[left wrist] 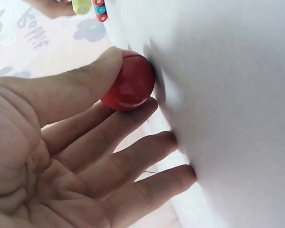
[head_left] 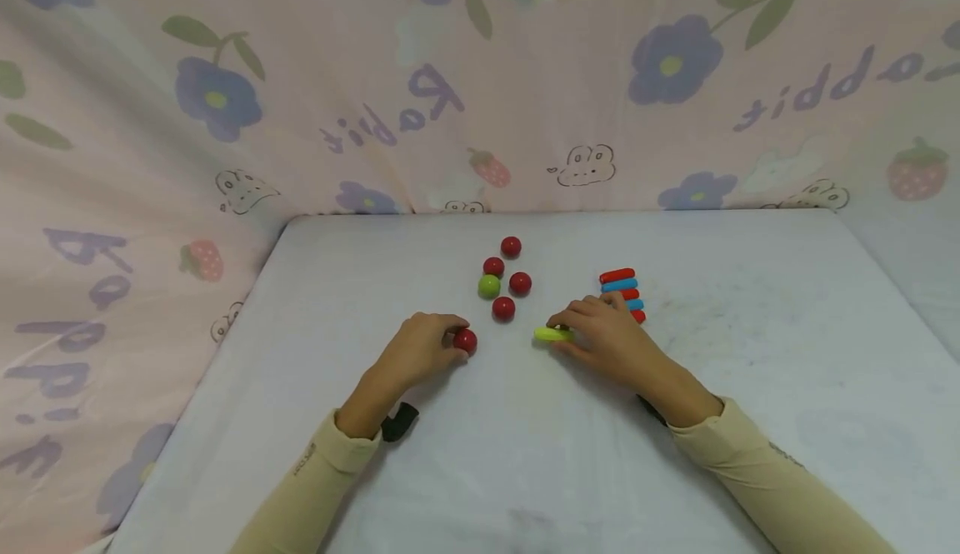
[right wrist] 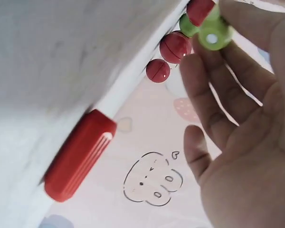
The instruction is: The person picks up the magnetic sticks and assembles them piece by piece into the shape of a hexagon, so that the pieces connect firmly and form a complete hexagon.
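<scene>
On the white table (head_left: pixel 465 471), near its middle, the person's left hand (head_left: pixel 420 347) pinches a red ball (head_left: pixel 466 341) between thumb and fingers, remaining fingers spread; the right hand (head_left: pixel 603 337) pinches a yellow-green stick (head_left: pixel 548 334) by thumb and fingertips; stick's long axis runs roughly left-right, one end pointing left toward the held ball, the other end facing the right wrist camera with a pale round spot; a gap separates stick and ball.

Just beyond, four more red balls (head_left: pixel 521 283) and a green ball (head_left: pixel 489 286) form a loose cluster; red and blue sticks (head_left: pixel 619 285) lie in a row just beyond the right hand, long axes also left-right, tilted slightly; the far table edge runs behind everything, the left edge well apart from the left hand, wide surface right of the row.

Patterned cloth (head_left: pixel 525 112) behind reads "Rabbit", upside down; both beige sleeves (head_left: pixel 300 496) carry dark marks, probably lettering, too small to read.
</scene>
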Motion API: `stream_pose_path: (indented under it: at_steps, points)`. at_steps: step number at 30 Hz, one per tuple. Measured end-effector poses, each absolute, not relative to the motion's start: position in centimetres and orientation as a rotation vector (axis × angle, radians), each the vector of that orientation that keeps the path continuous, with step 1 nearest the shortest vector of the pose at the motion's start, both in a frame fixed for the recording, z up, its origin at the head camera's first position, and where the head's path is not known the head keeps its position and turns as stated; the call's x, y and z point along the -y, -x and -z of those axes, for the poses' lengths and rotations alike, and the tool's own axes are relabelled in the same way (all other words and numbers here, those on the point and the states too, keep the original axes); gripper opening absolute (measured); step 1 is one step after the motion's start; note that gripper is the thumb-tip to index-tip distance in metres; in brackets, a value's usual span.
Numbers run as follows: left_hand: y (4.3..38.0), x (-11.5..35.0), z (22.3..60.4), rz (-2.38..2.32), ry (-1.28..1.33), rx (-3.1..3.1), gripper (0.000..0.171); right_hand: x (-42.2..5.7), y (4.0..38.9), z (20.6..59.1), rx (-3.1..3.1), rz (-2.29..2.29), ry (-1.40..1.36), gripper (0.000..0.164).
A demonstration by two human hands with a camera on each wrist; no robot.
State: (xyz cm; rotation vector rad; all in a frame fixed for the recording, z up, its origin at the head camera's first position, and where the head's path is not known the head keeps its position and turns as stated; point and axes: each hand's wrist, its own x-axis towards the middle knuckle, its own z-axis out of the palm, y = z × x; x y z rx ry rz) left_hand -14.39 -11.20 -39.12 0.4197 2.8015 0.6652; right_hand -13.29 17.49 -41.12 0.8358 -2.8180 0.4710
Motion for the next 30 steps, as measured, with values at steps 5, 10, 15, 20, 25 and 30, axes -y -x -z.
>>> stream_pose_path:
  at_steps: [5,10,15,20,25,30]
  points:
    - [14.3,11.0,39.1,-0.669,-0.444,-2.818,0.038,-16.7,13.4,40.9,2.815,-0.412,-0.864,0.032]
    - [14.2,10.8,39.3,-0.659,-0.484,-2.843,0.038,-16.0,13.9,40.7,2.832,-0.376,-0.872,0.032]
    - [14.1,10.8,39.4,-0.634,-0.474,-2.844,0.038,-14.6,14.3,40.7,2.847,-0.407,-0.885,0.032]
    - [14.0,11.0,39.5,-0.633,-0.475,-2.843,0.039,-12.9,14.4,40.9,2.836,-0.436,-0.903,0.032]
    - [14.0,11.0,39.6,-0.675,-0.475,-2.84,0.04,-11.8,14.6,40.9,2.8,-0.452,-0.936,0.031]
    - [14.0,10.8,39.7,-0.683,-0.495,-2.84,0.039,-11.3,14.8,40.7,2.791,-0.437,-0.984,0.031]
